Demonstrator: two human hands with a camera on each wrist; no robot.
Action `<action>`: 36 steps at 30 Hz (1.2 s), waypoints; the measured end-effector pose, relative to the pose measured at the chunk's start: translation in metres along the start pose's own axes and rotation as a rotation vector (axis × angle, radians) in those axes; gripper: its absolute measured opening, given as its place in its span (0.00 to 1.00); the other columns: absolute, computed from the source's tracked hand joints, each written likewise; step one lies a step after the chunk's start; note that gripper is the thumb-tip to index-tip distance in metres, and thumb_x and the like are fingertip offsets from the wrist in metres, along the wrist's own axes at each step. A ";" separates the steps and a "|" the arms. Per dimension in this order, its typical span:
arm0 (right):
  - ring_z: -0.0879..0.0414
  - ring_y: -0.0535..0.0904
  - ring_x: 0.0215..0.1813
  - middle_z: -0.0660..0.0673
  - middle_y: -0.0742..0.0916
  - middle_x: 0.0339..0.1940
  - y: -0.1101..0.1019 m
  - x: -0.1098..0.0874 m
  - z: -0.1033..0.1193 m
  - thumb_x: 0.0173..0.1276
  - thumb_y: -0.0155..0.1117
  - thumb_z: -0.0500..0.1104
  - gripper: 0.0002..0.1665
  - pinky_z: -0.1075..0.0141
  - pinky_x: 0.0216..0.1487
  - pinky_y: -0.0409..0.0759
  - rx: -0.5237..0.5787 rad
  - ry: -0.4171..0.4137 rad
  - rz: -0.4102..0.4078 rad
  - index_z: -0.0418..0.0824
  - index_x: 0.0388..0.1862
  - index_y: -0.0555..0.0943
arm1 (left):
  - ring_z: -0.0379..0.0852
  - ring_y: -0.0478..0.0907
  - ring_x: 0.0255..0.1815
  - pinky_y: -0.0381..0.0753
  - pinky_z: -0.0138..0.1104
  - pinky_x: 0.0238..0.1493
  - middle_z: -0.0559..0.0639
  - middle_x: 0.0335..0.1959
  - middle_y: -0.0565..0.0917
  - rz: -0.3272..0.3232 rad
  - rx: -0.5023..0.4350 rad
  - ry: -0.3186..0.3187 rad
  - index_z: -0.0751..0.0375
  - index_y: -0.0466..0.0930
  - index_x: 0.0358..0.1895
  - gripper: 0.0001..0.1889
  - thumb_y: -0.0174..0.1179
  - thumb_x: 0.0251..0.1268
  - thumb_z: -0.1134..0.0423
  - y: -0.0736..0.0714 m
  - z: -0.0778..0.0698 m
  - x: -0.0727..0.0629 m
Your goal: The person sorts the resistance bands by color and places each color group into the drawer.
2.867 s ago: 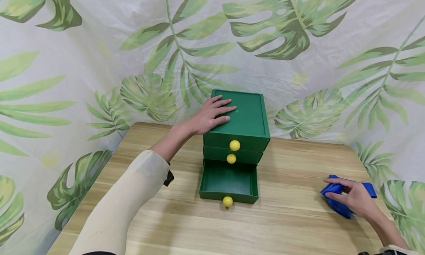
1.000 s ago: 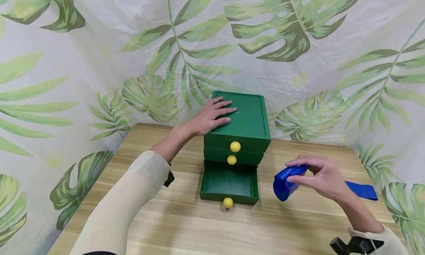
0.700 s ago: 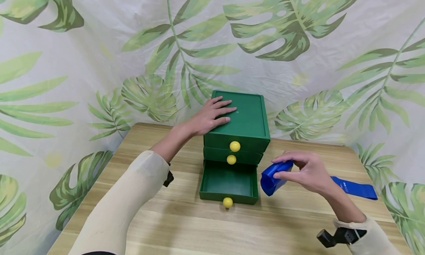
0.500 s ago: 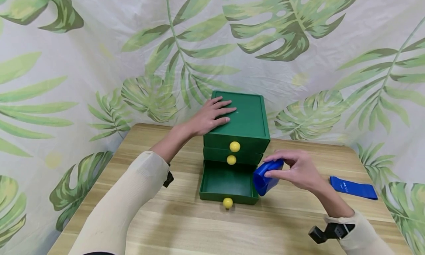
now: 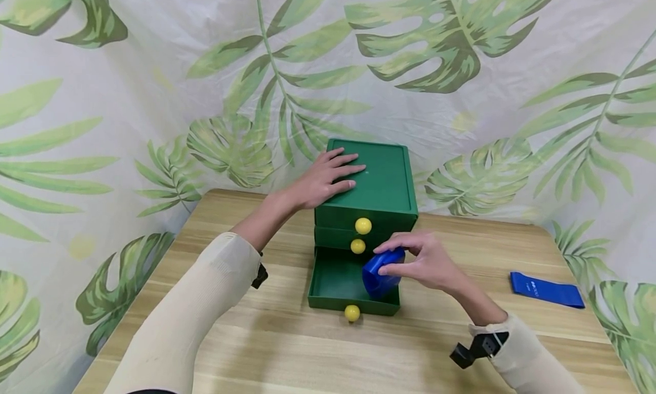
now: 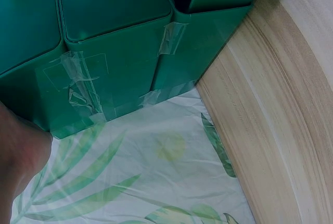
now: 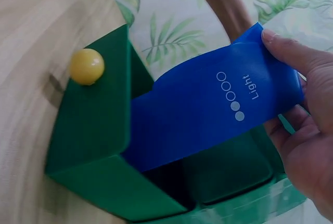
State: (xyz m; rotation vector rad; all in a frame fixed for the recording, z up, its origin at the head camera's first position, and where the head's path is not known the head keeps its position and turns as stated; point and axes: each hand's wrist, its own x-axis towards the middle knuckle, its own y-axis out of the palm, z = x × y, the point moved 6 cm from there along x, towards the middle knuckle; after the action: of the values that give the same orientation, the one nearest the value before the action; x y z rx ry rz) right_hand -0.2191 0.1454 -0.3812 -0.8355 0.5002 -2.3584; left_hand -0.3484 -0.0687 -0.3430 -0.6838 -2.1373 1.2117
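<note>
My left hand (image 5: 328, 177) rests with spread fingers on top of a green three-drawer cabinet (image 5: 384, 180). The bottom drawer (image 5: 328, 280) is pulled out; the upper two are closed. Between thumb and fingers, my right hand (image 5: 427, 263) pinches a folded blue resistance band (image 5: 376, 273) at the right part of that drawer. In the right wrist view the band (image 7: 192, 104) shows the printed word "Light", and its lower end dips behind the drawer front (image 7: 99, 115). Whether it touches the drawer floor is hidden. The left wrist view shows the taped cabinet side (image 6: 119, 73) and a bit of my hand.
A second blue resistance band (image 5: 545, 290) lies flat on the wooden table (image 5: 287, 348) at the right. Yellow ball knobs stick out from the drawers, the lowest knob (image 5: 352, 313) furthest forward. A leaf-patterned cloth (image 5: 287, 86) hangs close behind the cabinet.
My right hand has picked up one resistance band from the table's right side and carried it left to the pulled-out drawer. The other band stays behind. My left hand has not moved.
</note>
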 end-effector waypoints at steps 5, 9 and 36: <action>0.58 0.84 0.37 0.48 0.92 0.43 0.015 -0.001 -0.013 0.60 0.80 0.28 0.20 0.68 0.33 0.82 0.011 0.028 0.021 0.43 0.50 0.92 | 0.63 0.41 0.88 0.35 0.58 0.85 0.58 0.85 0.60 -0.002 -0.002 0.003 0.53 0.70 0.81 0.27 0.51 0.86 0.51 0.001 0.000 0.000; 0.57 0.85 0.39 0.45 0.92 0.44 0.032 -0.002 -0.027 0.63 0.80 0.30 0.17 0.66 0.37 0.86 0.054 0.058 0.059 0.38 0.51 0.91 | 0.63 0.41 0.88 0.35 0.58 0.85 0.58 0.85 0.60 -0.004 -0.007 0.003 0.53 0.70 0.81 0.26 0.51 0.86 0.51 0.000 0.000 0.000; 0.57 0.87 0.47 0.48 0.93 0.46 0.064 -0.006 -0.063 0.62 0.83 0.39 0.23 0.58 0.51 0.87 -0.188 0.136 0.039 0.40 0.57 0.89 | 0.63 0.40 0.89 0.34 0.58 0.85 0.56 0.85 0.60 -0.001 -0.015 -0.005 0.52 0.71 0.80 0.26 0.50 0.86 0.50 0.000 0.002 0.001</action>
State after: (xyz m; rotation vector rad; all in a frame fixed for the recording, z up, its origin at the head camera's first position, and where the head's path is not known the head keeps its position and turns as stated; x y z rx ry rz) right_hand -0.2313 0.1098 -0.4633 -0.7430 0.7968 -2.3686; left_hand -0.3500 -0.0691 -0.3434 -0.6863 -2.1527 1.1993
